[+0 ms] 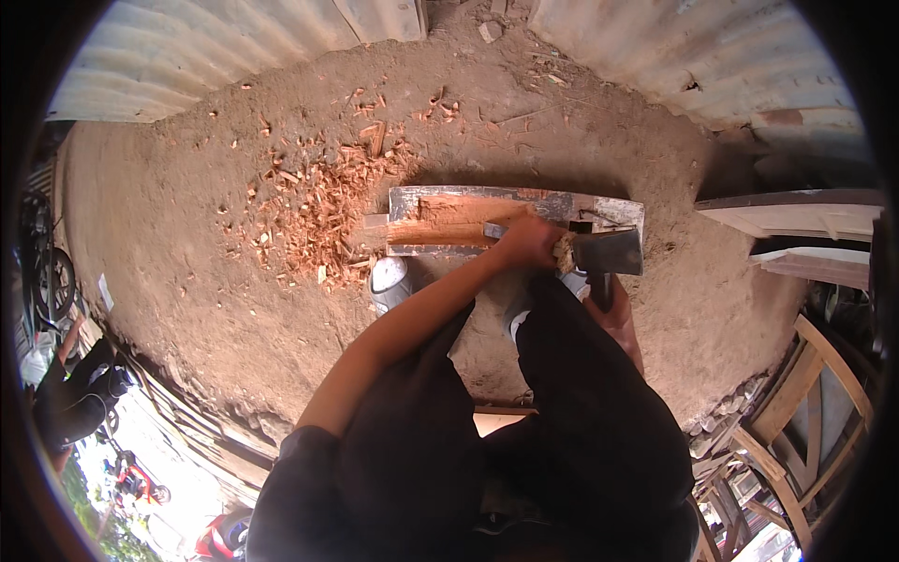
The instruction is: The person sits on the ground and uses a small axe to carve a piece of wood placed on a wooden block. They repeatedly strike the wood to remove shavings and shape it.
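Observation:
A long, weathered wooden board (pixel 449 208) with a hollow cut into it lies crosswise on the ground in front of my feet. My left hand (pixel 532 244) is closed around a chisel, whose metal blade (pixel 494 230) points left into the reddish hollow. The chisel's frayed wooden butt (pixel 563 251) sticks out on the right side of that hand. My right hand (pixel 613 317) grips the short handle of a hammer. Its broad dark head (pixel 609 253) is close to the butt; whether they touch I cannot tell.
Reddish wood chips (pixel 328 201) lie scattered left of the board. My shoes (pixel 390 281) stand at its near edge. Corrugated metal sheets (pixel 234 56) line the far side. Wooden frames (pixel 805 403) and planks (pixel 796 220) are stacked at right. Another person (pixel 80 393) is at far left.

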{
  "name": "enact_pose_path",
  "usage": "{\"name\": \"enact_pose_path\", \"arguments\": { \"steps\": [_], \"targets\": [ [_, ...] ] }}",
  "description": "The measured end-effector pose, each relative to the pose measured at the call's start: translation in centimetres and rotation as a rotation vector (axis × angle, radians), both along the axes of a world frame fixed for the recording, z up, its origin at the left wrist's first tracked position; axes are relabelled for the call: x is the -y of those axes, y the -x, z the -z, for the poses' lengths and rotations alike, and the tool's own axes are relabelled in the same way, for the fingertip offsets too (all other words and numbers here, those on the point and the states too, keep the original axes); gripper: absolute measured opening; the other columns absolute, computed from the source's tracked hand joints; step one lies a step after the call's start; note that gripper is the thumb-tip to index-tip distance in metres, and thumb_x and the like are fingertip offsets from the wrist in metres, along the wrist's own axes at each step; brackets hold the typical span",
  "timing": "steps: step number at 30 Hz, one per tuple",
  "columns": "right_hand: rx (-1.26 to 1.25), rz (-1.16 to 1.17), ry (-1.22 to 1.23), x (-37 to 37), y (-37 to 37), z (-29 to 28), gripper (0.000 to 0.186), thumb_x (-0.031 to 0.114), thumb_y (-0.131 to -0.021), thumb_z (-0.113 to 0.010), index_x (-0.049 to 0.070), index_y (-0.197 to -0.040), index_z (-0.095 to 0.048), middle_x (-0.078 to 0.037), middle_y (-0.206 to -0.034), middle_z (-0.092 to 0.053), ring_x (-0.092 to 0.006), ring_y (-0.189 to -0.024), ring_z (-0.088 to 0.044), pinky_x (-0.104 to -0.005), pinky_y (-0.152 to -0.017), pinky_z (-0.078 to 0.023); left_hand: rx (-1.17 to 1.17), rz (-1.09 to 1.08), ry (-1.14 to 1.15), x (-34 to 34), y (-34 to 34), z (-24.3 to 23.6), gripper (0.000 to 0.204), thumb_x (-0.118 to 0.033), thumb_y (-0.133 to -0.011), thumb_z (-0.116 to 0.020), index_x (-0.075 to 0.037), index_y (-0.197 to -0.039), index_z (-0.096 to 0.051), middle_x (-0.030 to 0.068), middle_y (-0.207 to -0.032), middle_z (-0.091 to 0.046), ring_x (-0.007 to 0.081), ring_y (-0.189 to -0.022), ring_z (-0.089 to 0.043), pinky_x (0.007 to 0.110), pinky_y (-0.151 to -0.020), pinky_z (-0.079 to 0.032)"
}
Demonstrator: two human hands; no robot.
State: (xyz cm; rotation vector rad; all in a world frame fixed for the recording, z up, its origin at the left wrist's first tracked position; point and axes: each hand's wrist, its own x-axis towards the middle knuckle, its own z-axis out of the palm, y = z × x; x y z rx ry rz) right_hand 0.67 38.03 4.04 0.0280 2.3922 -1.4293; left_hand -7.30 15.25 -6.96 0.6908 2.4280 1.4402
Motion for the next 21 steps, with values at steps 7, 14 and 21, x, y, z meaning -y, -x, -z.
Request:
{"name": "enact_pose_path", "arguments": {
  "steps": [7, 14, 21],
  "targets": [
    [0.150, 0.096, -0.058, 0.6, -0.8, 0.2, 0.050, -0.004, -0.092, -0.063, -0.002, -0.140, -0.048, -0.012, -0.104, -0.064, -0.0149, -0.088, -0.064, -0.0264, -0.069, -0.052, 0.063, 0.024, 0.052, -0.2, 0.5, -1.4, 0.030, -0.023, -0.064, -0.075, -0.010, -0.092, -0.074, 0.0184, -0.079, -0.072, 0.0406, -0.078, -0.071, 0.052, -0.073, -0.057],
    [0.391, 0.290, 0.207, 1.7, 0.3, -3.5, 0.043, -0.004, -0.090, -0.064, 0.000, -0.131, -0.052, -0.014, -0.113, -0.064, -0.0197, -0.101, -0.065, -0.0276, -0.078, -0.052, 0.027, 0.000, 0.039, 0.3, -0.1, -0.9, 0.029, -0.023, -0.065, -0.075, -0.009, -0.090, -0.073, 0.0189, -0.078, -0.071, 0.0411, -0.078, -0.071, 0.051, -0.073, -0.057],
    [-0.031, -0.017, -0.200, -4.5, -3.5, 6.1, 0.058, 0.004, -0.088, -0.072, 0.005, -0.143, -0.053, -0.020, -0.111, -0.068, -0.0250, -0.100, -0.070, -0.0368, -0.085, -0.054, 0.004, 0.052, 0.045, -0.7, 0.3, -1.0, 0.028, -0.022, -0.065, -0.075, -0.007, -0.089, -0.072, 0.0196, -0.076, -0.071, 0.0424, -0.077, -0.071, 0.051, -0.073, -0.057]
  ]
}}
